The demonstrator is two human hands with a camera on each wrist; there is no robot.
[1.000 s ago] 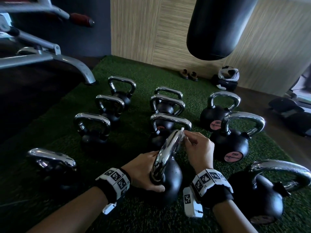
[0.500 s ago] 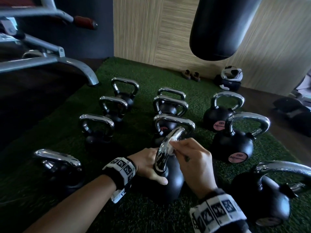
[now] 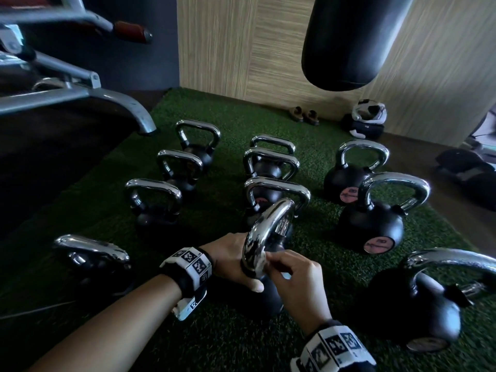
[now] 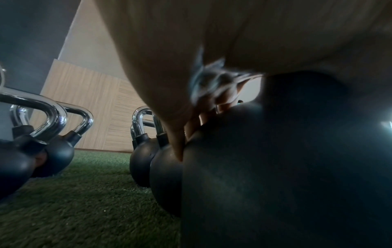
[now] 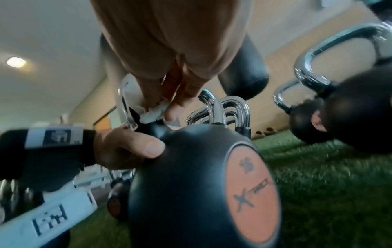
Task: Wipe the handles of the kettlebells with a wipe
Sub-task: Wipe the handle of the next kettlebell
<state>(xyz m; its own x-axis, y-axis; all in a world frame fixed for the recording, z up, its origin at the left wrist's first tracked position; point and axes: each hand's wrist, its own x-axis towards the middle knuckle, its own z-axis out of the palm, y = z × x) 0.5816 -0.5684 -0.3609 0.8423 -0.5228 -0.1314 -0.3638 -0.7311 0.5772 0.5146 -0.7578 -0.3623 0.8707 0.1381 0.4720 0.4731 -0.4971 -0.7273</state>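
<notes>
the right hand (image 3: 295, 280) has slid the wipe (image 5: 156, 111) from the top of the handle (image 3: 265, 234) down to its near end.
the wipe is pinched in the curled fingers (image 5: 176, 107) of the right hand and pressed on the shiny handle, just above the black ball of the near kettlebell (image 5: 191, 184). the left hand (image 3: 230, 261) lies on the left side of that ball with its fingers mostly straight and its thumb (image 5: 146, 146) flat on it, holding nothing. the small wipe could slip out if the pinch gets loose. the kettlebell could tip if the left hand lets go while the other rubs hard. more kettlebells (image 3: 370, 224) stand on the green mat (image 3: 228, 339), far and right. no boxes or bins show, so nothing is inside anything.
</notes>
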